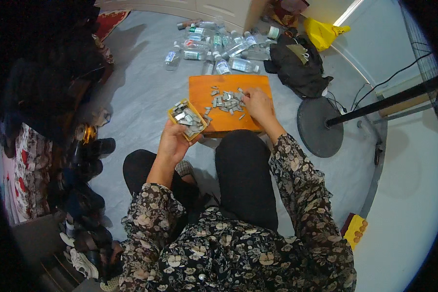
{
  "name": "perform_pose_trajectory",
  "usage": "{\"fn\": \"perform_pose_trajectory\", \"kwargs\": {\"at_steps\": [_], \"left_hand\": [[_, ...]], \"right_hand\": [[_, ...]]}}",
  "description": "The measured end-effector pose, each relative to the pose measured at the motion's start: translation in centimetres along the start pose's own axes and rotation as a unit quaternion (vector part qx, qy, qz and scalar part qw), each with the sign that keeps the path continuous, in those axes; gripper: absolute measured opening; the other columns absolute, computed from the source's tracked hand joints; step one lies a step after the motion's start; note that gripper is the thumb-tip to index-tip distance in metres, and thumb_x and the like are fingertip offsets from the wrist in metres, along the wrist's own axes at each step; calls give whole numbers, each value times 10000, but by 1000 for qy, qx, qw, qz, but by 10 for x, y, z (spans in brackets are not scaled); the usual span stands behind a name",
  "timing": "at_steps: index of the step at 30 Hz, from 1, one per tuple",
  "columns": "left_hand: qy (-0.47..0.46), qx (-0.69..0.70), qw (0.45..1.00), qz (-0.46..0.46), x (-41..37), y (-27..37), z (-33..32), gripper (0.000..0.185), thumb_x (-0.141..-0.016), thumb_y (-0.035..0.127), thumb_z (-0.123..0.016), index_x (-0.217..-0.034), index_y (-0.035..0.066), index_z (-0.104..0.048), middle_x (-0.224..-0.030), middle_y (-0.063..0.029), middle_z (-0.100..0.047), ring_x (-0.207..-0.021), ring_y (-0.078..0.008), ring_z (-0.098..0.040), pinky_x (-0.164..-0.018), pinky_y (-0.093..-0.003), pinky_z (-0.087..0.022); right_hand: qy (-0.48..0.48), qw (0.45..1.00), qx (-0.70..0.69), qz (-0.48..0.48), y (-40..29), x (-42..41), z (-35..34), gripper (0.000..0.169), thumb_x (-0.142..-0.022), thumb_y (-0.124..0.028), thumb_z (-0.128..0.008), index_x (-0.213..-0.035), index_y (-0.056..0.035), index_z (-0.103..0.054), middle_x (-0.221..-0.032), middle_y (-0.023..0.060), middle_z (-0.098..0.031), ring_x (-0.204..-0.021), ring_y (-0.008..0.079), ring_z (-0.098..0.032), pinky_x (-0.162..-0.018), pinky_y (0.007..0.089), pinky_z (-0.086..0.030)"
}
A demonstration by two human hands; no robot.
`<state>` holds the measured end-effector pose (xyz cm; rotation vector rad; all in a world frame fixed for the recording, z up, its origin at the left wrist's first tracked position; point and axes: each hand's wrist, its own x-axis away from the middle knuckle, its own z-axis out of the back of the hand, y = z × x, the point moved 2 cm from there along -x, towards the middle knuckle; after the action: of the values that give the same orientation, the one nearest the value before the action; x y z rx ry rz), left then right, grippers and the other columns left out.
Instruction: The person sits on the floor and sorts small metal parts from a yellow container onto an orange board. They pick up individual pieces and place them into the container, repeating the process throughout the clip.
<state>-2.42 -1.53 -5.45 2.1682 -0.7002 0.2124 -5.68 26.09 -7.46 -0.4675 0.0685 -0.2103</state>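
My left hand [173, 140] holds a small yellow box [173, 117] at the left front corner of a low orange-brown wooden stool or table [200, 82]. Inside the box lie many small metal pieces [189, 119], grey and shiny. More small grey metal pieces [226, 103] are spread in a loose pile over the middle of the wooden top. My right hand [257, 104] reaches over the right side of that top, fingertips bent down at the pile's right edge. Whether a piece is pinched between those fingers is too small to tell.
Several plastic bottles [219, 45] lie on the grey floor beyond the wooden top. A black bag or cloth [297, 65] and a yellow plastic bag [321, 34] are at the right. A round black stand base [319, 127] carries a pole. Shoes [82, 262] line the left.
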Motion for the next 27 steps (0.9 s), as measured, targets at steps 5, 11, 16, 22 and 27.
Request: {"fn": "perform_pose_trajectory", "kwargs": {"at_steps": [5,11,16,22,27], "left_hand": [[-7,8,1000,18,1,1,2,547,-775,28,-426,-1304,148,-351,-1208,-121,-535,-1047,-298,-591,-782,-441,-538],[10,-19,1000,1,4,2,-10,555,-747,112,-502,-1289,123,-380,-1219,-116,-547,-1065,-278,-586,-803,-411,-528],[14,-22,1000,10,5,3,-8,566,-749,101,-495,-1301,132,-372,-1228,-103,-543,-1080,-269,-578,-827,-434,-517],[10,-27,1000,11,2,2,-3,558,-757,89,-481,-1301,151,-375,-1225,-98,-546,-1080,-268,-577,-838,-450,-512],[16,-26,999,9,4,2,-8,550,-758,89,-484,-1294,147,-380,-1211,-96,-553,-1075,-264,-580,-840,-450,-511]], "right_hand": [[11,999,29,-16,-2,-5,-9,173,-779,-202,-658,-892,-72,-665,-888,170,-622,-848,341,-605,-732,451,-473],[3,999,30,-18,1,-8,-9,204,-771,-214,-662,-937,-97,-676,-953,179,-624,-887,344,-616,-745,453,-487],[-41,998,-14,-34,3,-17,-10,228,-770,-193,-653,-970,-83,-664,-962,166,-642,-903,334,-619,-773,444,-484],[-58,995,-21,76,5,-19,-6,239,-784,-140,-633,-1016,-82,-646,-972,165,-646,-927,329,-615,-794,431,-480],[-78,994,16,74,4,-21,-2,286,-756,-123,-663,-1038,-82,-639,-975,164,-646,-945,325,-606,-799,427,-479]]}}
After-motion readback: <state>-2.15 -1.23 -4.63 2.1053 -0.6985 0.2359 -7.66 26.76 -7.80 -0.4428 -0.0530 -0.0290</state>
